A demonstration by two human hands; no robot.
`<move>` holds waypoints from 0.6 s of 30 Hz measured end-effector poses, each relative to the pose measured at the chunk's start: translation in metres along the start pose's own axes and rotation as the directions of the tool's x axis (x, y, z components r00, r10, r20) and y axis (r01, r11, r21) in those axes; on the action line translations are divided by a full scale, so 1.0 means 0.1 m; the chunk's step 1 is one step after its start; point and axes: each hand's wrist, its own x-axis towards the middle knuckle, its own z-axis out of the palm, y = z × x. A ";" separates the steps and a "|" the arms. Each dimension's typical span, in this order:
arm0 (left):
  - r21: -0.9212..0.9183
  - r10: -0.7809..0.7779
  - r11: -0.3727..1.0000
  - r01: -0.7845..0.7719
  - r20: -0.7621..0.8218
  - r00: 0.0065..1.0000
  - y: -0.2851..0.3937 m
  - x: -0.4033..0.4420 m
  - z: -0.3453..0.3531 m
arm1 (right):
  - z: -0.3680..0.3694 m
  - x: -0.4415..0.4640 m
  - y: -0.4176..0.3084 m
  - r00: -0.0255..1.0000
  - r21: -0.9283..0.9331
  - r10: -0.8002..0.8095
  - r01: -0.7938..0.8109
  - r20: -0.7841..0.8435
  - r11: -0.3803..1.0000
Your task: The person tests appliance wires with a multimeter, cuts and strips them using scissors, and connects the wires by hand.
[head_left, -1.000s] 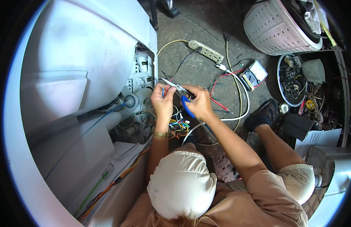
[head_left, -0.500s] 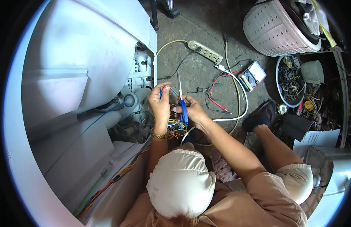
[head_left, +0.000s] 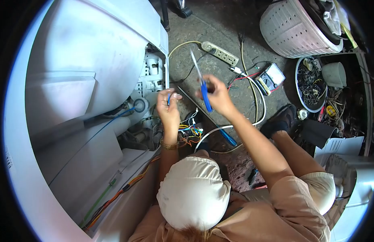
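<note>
My left hand point(head_left: 168, 109) is closed, pinching a short blue wire point(head_left: 169, 99) beside the opening of the white machine. Just right of it, my right hand point(head_left: 220, 97) grips blue-handled scissors point(head_left: 206, 97), their blades pointing up and to the left over the floor. The two hands are apart, and the scissors do not touch the wire. Below my hands lies a bundle of coloured wires point(head_left: 191, 131) with white connectors. A long screwdriver point(head_left: 228, 137) with a blue handle rests on the floor under my right forearm.
A white appliance casing point(head_left: 74, 92) fills the left side. On the floor are a power strip point(head_left: 220, 53), a multimeter point(head_left: 270, 78) with leads and a white cable point(head_left: 264, 111). To the right stand a perforated tub point(head_left: 296, 30) and a basin of small parts point(head_left: 298, 94).
My right hand has moved right and up with the scissors, away from my left hand. The long screwdriver and more of the wire bundle now show. My left hand has shifted slightly.
</note>
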 end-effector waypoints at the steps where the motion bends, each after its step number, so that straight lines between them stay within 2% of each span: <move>1: -0.043 -0.065 0.997 0.063 -0.039 0.997 0.07 0.01 0.01 | 0.00 -0.15 0.15 1.000 -0.086 -0.023 0.022 -0.001 0.996; 2: -0.086 -0.136 0.988 0.129 -0.073 0.988 0.10 0.01 0.00 | 0.02 -0.30 0.22 0.999 -0.170 -0.040 0.039 -0.003 0.985; 3: -0.139 -0.164 0.978 0.157 -0.037 0.986 0.08 0.00 0.00 | 0.07 -0.43 0.21 1.000 -0.231 0.009 -0.007 0.009 0.973; 5: -0.152 -0.166 0.976 0.157 -0.044 0.985 0.05 -0.03 0.03 | 0.16 -0.56 0.22 0.995 -0.319 0.103 -0.093 0.016 0.943; 9: -0.119 -0.108 0.987 0.110 0.019 0.994 0.01 -0.06 0.02 | 0.20 -0.51 0.25 0.990 -0.302 0.132 -0.113 0.042 0.946; 11: -0.107 -0.061 0.992 0.067 0.056 0.997 -0.03 -0.06 0.00 | 0.16 -0.48 0.26 0.992 -0.351 0.096 -0.062 0.081 0.934; 15: -0.246 -0.080 0.966 0.074 -0.014 0.997 -0.11 -0.06 0.04 | 0.11 -0.45 0.27 0.992 -0.409 -0.006 0.057 0.126 0.911; 18: -0.268 -0.096 0.959 0.086 -0.024 0.995 -0.08 -0.06 0.05 | 0.13 -0.44 0.25 0.993 -0.414 -0.017 0.064 0.117 0.908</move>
